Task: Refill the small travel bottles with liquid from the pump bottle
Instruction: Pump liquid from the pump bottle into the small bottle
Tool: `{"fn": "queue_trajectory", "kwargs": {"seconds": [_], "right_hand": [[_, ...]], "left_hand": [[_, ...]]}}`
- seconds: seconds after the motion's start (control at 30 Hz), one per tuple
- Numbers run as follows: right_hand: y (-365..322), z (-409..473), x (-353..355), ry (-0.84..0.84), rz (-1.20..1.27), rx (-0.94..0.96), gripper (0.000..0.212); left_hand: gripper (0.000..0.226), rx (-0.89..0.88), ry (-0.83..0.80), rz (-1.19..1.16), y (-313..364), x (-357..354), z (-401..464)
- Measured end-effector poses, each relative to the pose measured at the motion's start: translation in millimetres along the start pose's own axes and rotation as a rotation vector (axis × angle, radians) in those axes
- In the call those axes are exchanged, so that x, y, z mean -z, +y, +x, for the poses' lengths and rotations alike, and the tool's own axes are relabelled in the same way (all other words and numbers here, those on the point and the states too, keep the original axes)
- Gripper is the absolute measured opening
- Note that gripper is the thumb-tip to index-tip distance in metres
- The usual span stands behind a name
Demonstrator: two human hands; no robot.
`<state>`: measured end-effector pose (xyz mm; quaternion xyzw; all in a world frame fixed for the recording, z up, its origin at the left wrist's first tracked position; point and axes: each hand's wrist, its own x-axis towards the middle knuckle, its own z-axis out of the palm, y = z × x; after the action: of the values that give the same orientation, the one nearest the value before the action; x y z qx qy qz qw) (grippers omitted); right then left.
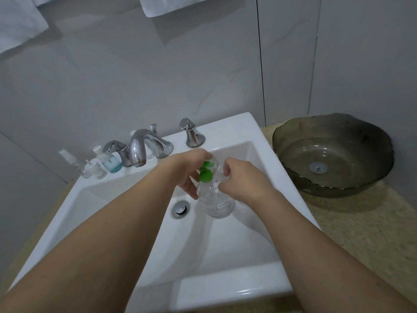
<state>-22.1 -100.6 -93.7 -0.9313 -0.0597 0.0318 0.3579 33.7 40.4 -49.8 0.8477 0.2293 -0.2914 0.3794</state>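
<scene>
**Both hands on the pump bottle over the sink**

Head view: I see a white sink (225, 288) set in a speckled beige desk (352, 233), grey wall panels behind, and a dark glass bowl (334, 154) at right. My left hand (189, 172) and right hand (241, 179) both grip the clear pump bottle (214, 199) above the basin. Small travel bottles (97, 168) stand by the faucet (142, 147), blurred. The green pump (205, 175) is partly hidden by fingers.

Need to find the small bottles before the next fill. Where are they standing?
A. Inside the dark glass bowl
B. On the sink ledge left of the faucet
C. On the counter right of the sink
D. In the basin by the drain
B: the small bottles stand on the sink ledge, left of the faucet.
</scene>
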Motion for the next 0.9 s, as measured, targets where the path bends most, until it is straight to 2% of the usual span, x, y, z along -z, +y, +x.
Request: {"fn": "queue_trajectory", "kwargs": {"seconds": [0.13, 0.3, 0.47, 0.63, 0.9], "right_hand": [[1, 1, 0, 0.081, -0.027, 0.063, 0.02], [2, 2, -1, 0.098, -0.063, 0.114, 0.019], [3, 3, -1, 0.081, -0.069, 0.091, 0.02], [1, 1, -1, -0.012, -0.061, 0.032, 0.017], [-5, -1, -1, -0.085, 0.01, 0.009, 0.021]], "left_hand": [[0.061, 0.057, -0.128, -0.144, 5, 13, -8], [0.072, 0.106, -0.082, -0.074, 9, 7, 5], [0.05, 0.032, 0.051, 0.02, 9, -4, 13], [0.043, -0.063, 0.143, 0.059, 2, -16, 19], [0.047, -0.118, 0.056, 0.167, 0, -8, 22]]}}
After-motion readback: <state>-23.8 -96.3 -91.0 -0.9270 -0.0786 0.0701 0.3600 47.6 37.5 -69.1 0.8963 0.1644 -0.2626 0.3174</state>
